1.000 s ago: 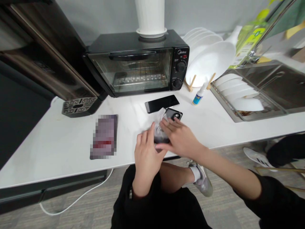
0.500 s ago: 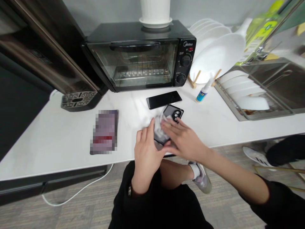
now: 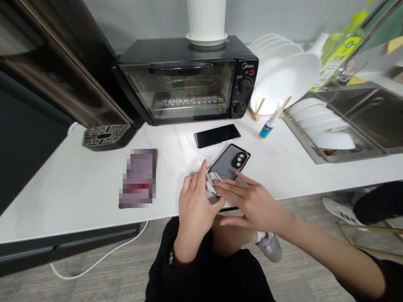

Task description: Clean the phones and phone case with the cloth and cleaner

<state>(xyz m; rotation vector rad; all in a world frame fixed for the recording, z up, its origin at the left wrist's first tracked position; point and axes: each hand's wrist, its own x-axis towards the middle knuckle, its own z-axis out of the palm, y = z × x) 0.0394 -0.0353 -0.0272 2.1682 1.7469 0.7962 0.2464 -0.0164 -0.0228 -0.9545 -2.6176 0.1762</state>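
Note:
A phone case (image 3: 225, 161) with a black rim, a see-through grey back and round camera holes lies slanted on the counter near its front edge. My left hand (image 3: 195, 205) grips the case at its lower left end, thumb and fingers on opposite sides. Under the fingertips of my right hand (image 3: 252, 203), a crumpled whitish wipe (image 3: 211, 181) is pressed on the lower part of the case; the right thumb sticks out apart. Just behind the case lies a black phone (image 3: 217, 135), screen up.
A small spray bottle (image 3: 267, 127) stands right of the phone. Behind are a toaster oven (image 3: 189, 90) and racked white plates (image 3: 283, 79). A blurred-out flat purple object (image 3: 138, 178) lies left, near a dark machine's drip tray (image 3: 105, 136). The sink (image 3: 317, 155) is at right.
The wipe and my right fingers have moved from the middle of the case toward its lower left end, baring the camera holes. My right thumb has come away from the case.

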